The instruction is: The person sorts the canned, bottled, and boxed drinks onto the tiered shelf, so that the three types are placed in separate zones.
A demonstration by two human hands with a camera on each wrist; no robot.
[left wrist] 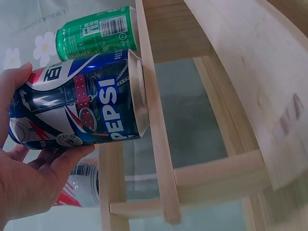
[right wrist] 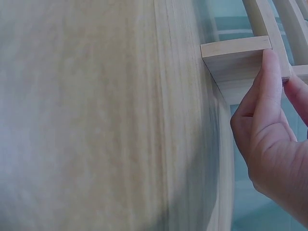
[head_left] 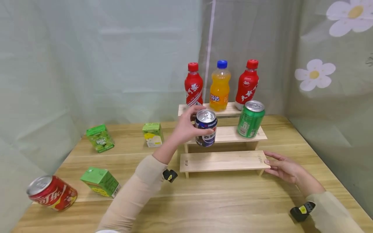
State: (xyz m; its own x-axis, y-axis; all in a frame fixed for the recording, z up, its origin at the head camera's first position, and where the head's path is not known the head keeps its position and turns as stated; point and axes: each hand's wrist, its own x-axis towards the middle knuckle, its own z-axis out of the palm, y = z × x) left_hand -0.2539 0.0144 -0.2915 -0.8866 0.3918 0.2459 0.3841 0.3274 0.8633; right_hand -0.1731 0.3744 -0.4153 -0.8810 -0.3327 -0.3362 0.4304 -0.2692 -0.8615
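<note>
My left hand grips a dark blue Pepsi can, fingers and thumb around its sides. In the left wrist view the base of the Pepsi can is right at the edge of the middle board. On that middle step a green can stands at the right end. My right hand pinches the right end of the lowest step of the wooden riser. The right wrist view shows the fingers against the board's corner, by its leg.
Two red-capped bottles flank an orange soda bottle on the top step. Leftward on the wooden table are a tilted red can and green juice boxes. Curtains hang behind.
</note>
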